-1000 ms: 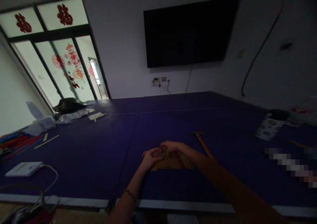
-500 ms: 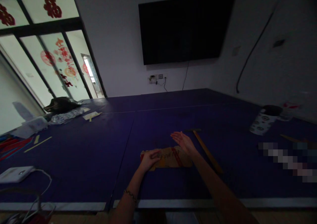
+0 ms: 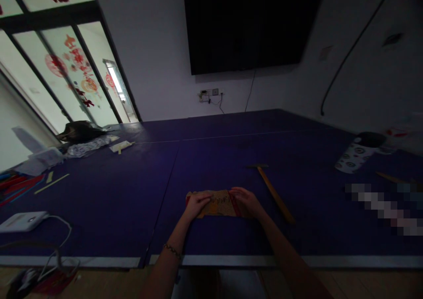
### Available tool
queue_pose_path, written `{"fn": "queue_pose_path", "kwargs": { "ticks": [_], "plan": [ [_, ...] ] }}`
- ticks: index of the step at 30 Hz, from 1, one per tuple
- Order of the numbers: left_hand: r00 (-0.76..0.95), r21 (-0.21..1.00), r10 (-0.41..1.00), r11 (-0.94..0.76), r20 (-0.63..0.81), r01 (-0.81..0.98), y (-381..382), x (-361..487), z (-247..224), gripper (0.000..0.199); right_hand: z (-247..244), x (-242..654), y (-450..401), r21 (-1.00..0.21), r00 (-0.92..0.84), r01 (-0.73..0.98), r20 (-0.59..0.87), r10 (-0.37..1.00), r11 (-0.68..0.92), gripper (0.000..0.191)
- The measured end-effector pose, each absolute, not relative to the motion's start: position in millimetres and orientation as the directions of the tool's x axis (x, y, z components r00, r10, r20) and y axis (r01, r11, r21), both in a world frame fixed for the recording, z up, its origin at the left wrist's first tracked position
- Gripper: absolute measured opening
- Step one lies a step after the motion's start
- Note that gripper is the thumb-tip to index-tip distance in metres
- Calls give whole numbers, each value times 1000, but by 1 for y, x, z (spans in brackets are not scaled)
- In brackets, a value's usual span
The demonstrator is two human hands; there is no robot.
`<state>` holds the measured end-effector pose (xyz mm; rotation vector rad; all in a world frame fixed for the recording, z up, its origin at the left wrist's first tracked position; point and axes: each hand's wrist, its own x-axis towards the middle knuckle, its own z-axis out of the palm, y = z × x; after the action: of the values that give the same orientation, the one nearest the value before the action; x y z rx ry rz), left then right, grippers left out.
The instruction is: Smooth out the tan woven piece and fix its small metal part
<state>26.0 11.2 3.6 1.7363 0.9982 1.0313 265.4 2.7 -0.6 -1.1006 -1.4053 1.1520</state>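
A flat piece of brown cardboard [image 3: 220, 204] with red bands and dark lettering lies on the purple table in front of me. My left hand [image 3: 197, 204] grips its left end, fingers bent over the top. At the other end, my right hand [image 3: 247, 201] holds it near the red band, with the fingers close together. Their undersides are hidden. Just right of my right hand rests a hammer [image 3: 276, 195] with a wooden handle, its thin metal head pointing away from me.
The purple table [image 3: 132, 193] has seams across it. Leftward are a white device [image 3: 23, 221] with a cable, red strips [image 3: 23, 186] and a black bag [image 3: 81, 131]. A patterned cup [image 3: 358, 153] stands at right, near a blurred-out patch. A dark screen [image 3: 251, 26] hangs behind.
My right hand, raised with straight fingers above the cardboard, has come down onto its right end. My left hand stays on the left end. The view has tilted slightly downward.
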Motion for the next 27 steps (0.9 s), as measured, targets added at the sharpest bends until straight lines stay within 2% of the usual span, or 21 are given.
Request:
{"fn": "queue_pose_path", "kwargs": {
  "ticks": [11,17,21,27],
  "plan": [
    [330,927,907,-332,263,173,12,34,5,17,6,267,-3,-986,-154,127,91,984,111,35],
    [210,964,960,-218,183,154,6,33,12,27,11,268,-6,-985,-204,140,68,977,98,38],
    [149,968,976,-186,162,168,2,33,19,31,12,269,-6,-958,-184,246,100,978,144,38],
    [181,970,969,-195,167,148,5,34,12,31,8,271,-3,-930,-208,304,146,967,205,36]
  ]
}}
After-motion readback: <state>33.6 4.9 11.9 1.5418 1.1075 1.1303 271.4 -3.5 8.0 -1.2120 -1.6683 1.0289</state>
